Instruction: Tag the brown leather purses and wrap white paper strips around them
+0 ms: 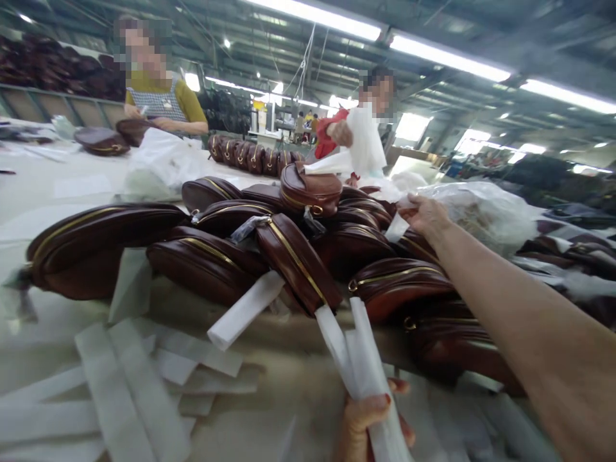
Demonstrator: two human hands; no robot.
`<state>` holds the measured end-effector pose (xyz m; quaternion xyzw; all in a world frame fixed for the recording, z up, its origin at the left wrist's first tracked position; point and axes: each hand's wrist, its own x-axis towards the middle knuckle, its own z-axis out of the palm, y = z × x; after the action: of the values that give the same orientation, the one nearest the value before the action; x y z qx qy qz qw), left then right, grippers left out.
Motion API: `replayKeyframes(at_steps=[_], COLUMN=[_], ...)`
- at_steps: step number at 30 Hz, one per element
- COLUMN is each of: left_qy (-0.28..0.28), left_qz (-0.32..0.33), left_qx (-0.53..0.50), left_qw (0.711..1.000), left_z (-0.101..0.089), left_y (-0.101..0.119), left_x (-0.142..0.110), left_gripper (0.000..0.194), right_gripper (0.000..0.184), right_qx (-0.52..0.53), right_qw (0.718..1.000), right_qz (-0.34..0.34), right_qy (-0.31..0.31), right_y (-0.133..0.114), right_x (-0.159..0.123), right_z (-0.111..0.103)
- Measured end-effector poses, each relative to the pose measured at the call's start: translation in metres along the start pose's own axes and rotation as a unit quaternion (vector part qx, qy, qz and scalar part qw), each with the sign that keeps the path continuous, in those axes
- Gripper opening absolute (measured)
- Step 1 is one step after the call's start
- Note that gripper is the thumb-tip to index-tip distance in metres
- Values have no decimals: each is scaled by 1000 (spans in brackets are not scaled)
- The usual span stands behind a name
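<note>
My left hand [370,417], low in the head view, is closed around folded white paper strips [363,346] that point up toward the bags. My right hand [427,217] stretches over the far right of the pile, its fingers closed at a small piece of white paper [397,228]. Dark brown leather bags with gold zippers lie heaped in front of me. One narrow bag [298,260] leans zipper-up in the middle, and a loose paper roll [246,311] rests beside it. Another bag [402,285] lies below my right forearm.
Flat paper strips [115,385] are scattered at the lower left. Clear plastic [486,208] is bunched at the right, and more plastic [161,160] sits at the back left. Two co-workers stand across the table, near a row of upright bags [253,157].
</note>
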<state>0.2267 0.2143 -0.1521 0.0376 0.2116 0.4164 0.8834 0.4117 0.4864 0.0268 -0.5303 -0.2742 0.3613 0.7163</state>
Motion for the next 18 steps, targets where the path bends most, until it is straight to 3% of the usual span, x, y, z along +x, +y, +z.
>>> replayKeyframes(at_steps=[7,10,14,16,18], left_qy=[47,36,20,15,7], left_qz=[13,-5,-7,-4,4], left_qx=[-21,-7,27,41,53], left_qw=[999,999,999,999,999], left_z=[10,9,9,11,11], left_y=[4,7,15,17,19], left_x=[-7,-8,-9,-8,-7], left_gripper=[38,39,36,35,37], right_gripper=[12,10,23,26,25], right_qx=[-107,-161,-228,-285,-414], right_qw=[994,986,970,952,900], right_qz=[4,8,21,2,-69], right_qy=[26,35,83,114,118], right_y=[-56,-76,-94,-100,-106], right_x=[-81,-126,-201,-243,-282], right_z=[-103,-156,-228,-260,-283])
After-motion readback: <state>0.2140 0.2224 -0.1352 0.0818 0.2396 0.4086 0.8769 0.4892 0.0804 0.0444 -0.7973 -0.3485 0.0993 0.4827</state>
